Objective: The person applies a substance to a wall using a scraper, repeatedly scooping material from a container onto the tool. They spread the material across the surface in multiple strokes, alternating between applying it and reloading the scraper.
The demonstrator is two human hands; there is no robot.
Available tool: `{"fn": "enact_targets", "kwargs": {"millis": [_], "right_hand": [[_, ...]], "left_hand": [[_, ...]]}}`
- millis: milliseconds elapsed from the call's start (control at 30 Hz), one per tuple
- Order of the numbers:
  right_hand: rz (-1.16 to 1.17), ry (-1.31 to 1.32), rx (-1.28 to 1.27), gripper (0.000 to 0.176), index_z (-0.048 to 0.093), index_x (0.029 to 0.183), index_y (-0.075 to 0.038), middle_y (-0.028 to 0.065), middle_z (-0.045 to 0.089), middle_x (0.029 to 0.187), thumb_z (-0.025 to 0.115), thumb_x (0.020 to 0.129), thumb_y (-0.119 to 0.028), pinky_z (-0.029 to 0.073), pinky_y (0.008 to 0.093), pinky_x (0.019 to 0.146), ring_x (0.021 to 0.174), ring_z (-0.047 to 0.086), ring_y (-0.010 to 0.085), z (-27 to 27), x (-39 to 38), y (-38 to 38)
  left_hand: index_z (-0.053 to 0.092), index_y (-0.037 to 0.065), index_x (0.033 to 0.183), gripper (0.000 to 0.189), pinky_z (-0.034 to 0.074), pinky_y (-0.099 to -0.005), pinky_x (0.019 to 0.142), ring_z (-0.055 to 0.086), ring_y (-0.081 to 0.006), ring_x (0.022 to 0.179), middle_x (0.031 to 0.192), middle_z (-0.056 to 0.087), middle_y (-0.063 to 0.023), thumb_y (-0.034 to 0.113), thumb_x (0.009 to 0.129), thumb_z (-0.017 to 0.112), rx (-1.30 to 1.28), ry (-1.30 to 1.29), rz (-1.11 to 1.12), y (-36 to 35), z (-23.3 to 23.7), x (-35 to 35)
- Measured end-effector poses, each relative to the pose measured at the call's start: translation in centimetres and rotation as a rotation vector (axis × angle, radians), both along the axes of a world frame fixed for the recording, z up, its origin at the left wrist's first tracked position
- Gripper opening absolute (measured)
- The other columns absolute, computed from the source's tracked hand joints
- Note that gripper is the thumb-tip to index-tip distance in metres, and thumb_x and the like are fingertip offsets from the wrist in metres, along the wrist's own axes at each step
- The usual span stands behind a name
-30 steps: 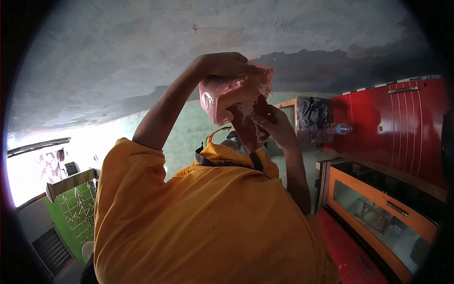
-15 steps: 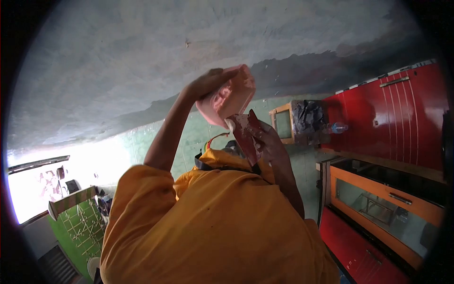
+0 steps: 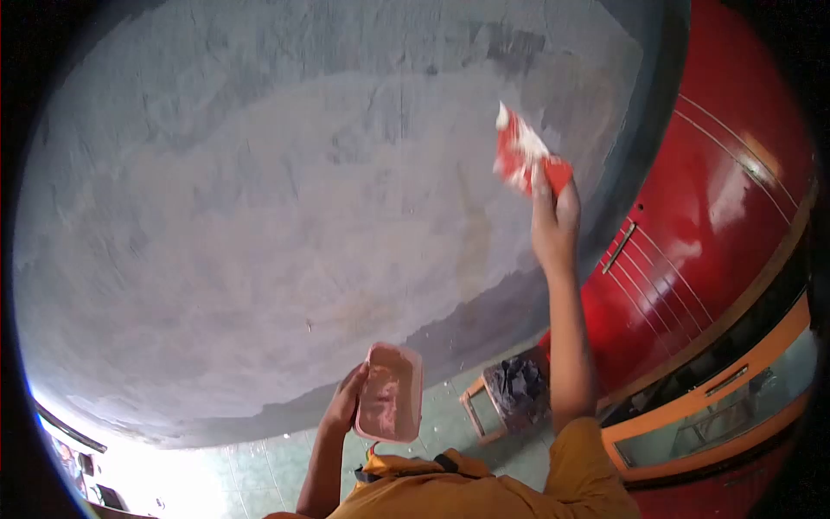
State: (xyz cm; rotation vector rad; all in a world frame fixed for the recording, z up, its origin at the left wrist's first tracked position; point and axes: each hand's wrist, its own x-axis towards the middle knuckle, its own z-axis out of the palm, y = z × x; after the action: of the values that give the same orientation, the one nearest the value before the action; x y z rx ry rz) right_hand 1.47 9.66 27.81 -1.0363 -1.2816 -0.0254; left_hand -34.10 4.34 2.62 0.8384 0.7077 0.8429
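Observation:
My right hand (image 3: 556,216) is raised at the upper right, its fingers closed on a red scraper (image 3: 526,156) smeared with white paste, in front of the grey wall (image 3: 285,199). Lower down, my left hand (image 3: 347,398) grips the left side of a pink tub (image 3: 390,394), whose open top shows pinkish-white paste inside. The scraper is well apart from the tub. Whether it touches the wall I cannot tell.
Red cabinets (image 3: 666,285) with a metal handle stand at the right, above an orange-framed glass cabinet (image 3: 718,419). A wooden stool (image 3: 484,411) with black plastic on it stands on the green tiled floor (image 3: 264,476). Bright light comes in at the lower left.
My right hand has moved away from the tub, up and to the right, with the scraper. The tub in my left hand is lower, and the view has shifted towards the wall.

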Motion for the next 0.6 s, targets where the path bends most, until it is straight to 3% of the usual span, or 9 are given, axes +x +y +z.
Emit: {"fn": "enact_targets", "kwargs": {"millis": [133,233,400,500,600], "right_hand": [[-0.350,-0.606,0.442,0.034,0.062,0.131,0.000,0.0160,0.066,0.127,0.057,0.099,-0.010,0.048,0.0415,0.100,0.115,0.063,0.0320,9.4,1.9,5.9],[-0.389,-0.895,0.495,0.042,0.062,0.134,-0.003,0.0127,0.065,0.133,0.060,0.092,-0.007,0.048,0.0461,0.101,0.121,0.061,0.0315,11.1,1.0,8.6],[-0.414,-0.984,0.364,0.049,0.061,0.138,-0.004,0.0127,0.062,0.141,0.061,0.089,-0.007,0.049,0.0464,0.100,0.124,0.059,0.0314,2.2,-1.8,11.1],[-0.332,-0.999,0.326,0.047,0.064,0.135,-0.005,0.0130,0.070,0.130,0.060,0.089,0.002,0.051,0.0448,0.097,0.118,0.064,0.0312,-1.3,-2.3,9.2],[-0.094,-0.790,0.319,0.048,0.065,0.133,-0.007,0.0154,0.072,0.120,0.059,0.088,0.004,0.053,0.0445,0.093,0.108,0.069,0.0329,3.7,-1.2,9.8]], "left_hand": [[0.050,0.000,0.143,0.050,0.053,-0.0330,0.097,0.062,-0.0159,0.114,0.129,0.063,-0.0076,0.037,0.110,0.048,0.074,-0.005,0.066,-0.7,1.9,1.2],[0.047,0.000,0.147,0.053,0.051,-0.0330,0.100,0.060,-0.0163,0.118,0.132,0.061,-0.0075,0.036,0.109,0.051,0.063,-0.040,0.144,-1.8,2.0,1.6],[0.046,-0.001,0.148,0.054,0.049,-0.0333,0.102,0.058,-0.0172,0.121,0.133,0.061,-0.0082,0.036,0.108,0.052,0.044,-0.076,0.271,-2.3,1.4,2.5],[0.048,-0.001,0.146,0.053,0.049,-0.0327,0.101,0.059,-0.0170,0.119,0.132,0.061,-0.0079,0.036,0.109,0.051,0.031,-0.094,0.290,-2.9,0.7,2.6],[0.049,-0.001,0.145,0.052,0.050,-0.0324,0.100,0.059,-0.0166,0.118,0.130,0.062,-0.0074,0.037,0.109,0.051,0.002,-0.084,0.287,-2.8,0.7,2.7]]}}
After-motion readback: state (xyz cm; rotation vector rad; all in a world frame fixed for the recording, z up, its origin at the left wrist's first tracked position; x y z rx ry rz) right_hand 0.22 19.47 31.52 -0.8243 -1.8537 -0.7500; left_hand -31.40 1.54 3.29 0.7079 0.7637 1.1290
